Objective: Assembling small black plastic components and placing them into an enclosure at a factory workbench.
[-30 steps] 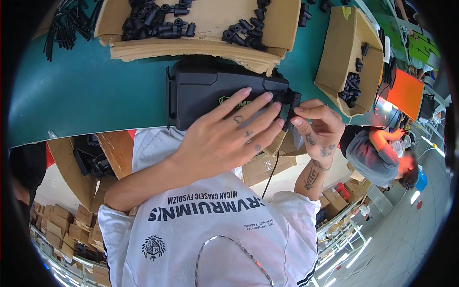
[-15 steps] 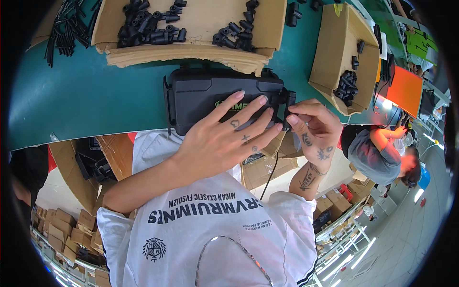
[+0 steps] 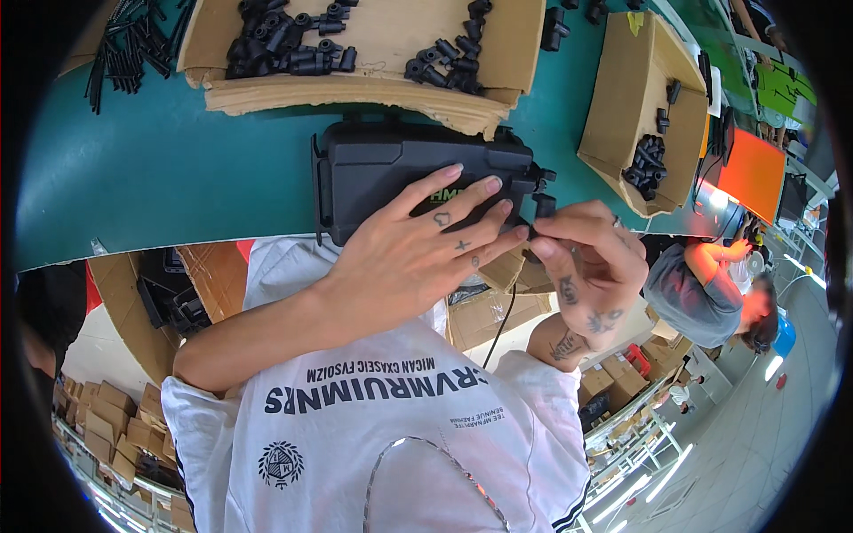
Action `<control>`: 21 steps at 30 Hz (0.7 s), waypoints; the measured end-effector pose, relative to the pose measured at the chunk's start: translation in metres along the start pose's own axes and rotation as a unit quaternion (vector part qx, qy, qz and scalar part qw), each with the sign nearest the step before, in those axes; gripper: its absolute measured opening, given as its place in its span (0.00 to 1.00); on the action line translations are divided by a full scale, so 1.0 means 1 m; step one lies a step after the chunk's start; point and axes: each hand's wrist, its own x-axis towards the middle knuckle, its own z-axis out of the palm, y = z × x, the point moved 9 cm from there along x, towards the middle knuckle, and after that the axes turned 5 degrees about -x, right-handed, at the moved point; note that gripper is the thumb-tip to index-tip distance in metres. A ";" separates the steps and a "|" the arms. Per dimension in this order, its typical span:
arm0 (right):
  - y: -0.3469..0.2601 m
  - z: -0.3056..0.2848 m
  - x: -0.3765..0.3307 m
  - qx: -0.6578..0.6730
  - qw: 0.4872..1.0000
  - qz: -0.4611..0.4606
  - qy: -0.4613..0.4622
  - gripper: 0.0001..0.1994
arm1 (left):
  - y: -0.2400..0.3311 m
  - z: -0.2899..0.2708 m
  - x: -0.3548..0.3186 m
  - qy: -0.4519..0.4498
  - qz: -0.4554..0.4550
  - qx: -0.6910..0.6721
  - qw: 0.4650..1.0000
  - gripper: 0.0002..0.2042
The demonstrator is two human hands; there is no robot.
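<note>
A black plastic case [image 3: 382, 147] with a green printed mark lies near the front edge of the table. My left hand [image 3: 426, 235] rests flat across its lid, fingers spread, gripping nothing. At the case's right end a small black part [image 3: 542, 176] sticks out. Just below it is a short black plastic fitting [image 3: 544, 206], its lower end at the pinched thumb and forefinger of my right hand [image 3: 600, 266]. Whether the fitting still joins the case I cannot tell. My curled fingers hide part of the grip.
An open cardboard box [image 3: 373, 93] with several black fittings stands right behind the case. A smaller carton [image 3: 613, 115] of fittings is at the right. Thin black rods [image 3: 133, 58] lie far left. A co-worker [image 3: 697, 293] sits at the right.
My right hand has moved slightly right and toward me, and the fitting in its fingers has shifted lower, showing more of the case's end part. My left hand stays on the lid.
</note>
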 end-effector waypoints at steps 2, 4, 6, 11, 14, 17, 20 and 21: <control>-0.009 0.009 0.006 -0.041 0.998 -0.031 -0.018 0.10 | 0.003 0.001 -0.002 -0.007 0.003 0.003 1.000 0.32; -0.001 -0.002 0.006 -0.011 1.000 -0.020 -0.002 0.10 | 0.001 0.001 -0.004 0.000 -0.006 0.025 1.000 0.30; 0.005 -0.016 0.003 0.045 0.999 -0.001 0.013 0.10 | 0.001 0.002 -0.001 0.006 0.000 0.022 1.000 0.30; 0.025 -0.020 -0.002 0.094 0.996 0.006 -0.003 0.09 | 0.003 0.000 -0.004 0.024 0.001 0.029 0.999 0.29; 0.033 -0.022 -0.005 0.141 0.989 0.017 0.032 0.09 | 0.003 -0.002 -0.003 0.023 0.015 0.024 0.999 0.30; 0.037 -0.019 -0.008 0.094 0.995 0.021 0.026 0.10 | 0.004 -0.001 -0.004 0.032 0.015 0.017 0.999 0.29; 0.037 -0.014 -0.007 0.046 0.999 0.001 0.020 0.11 | 0.004 0.002 -0.005 0.028 0.015 0.032 0.999 0.28; 0.036 -0.014 -0.007 0.042 0.999 -0.003 0.029 0.11 | 0.004 0.003 -0.005 0.027 0.015 0.032 0.999 0.28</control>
